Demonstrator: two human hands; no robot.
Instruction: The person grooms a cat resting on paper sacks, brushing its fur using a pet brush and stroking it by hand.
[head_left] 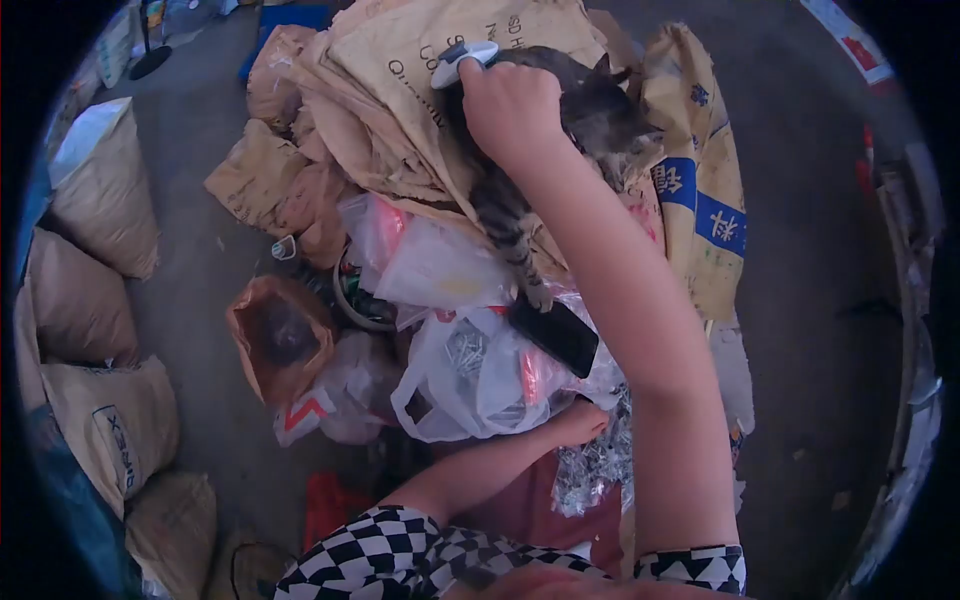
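Note:
A striped grey cat (505,205) lies on a pile of brown paper sacks (400,110), one paw stretched down to a black smartphone (556,335). Over the cat's back, my right hand (515,105) is closed around a white-and-grey handheld tool (466,64); its underside is hidden. My left hand (580,423) is curled closed lower down, beside a heap of small clear plastic pieces (597,465). What its fingers hold, if anything, I cannot make out. A white plastic bag (465,385) with small metal-looking pieces stands just beyond the left hand.
An opened brown paper bag (280,340) stands at the left, near a round container (362,295). Filled sacks (105,205) line the far left side. A sack with a blue band (705,210) stands right of the cat. Brown floor (810,330) shows on the right.

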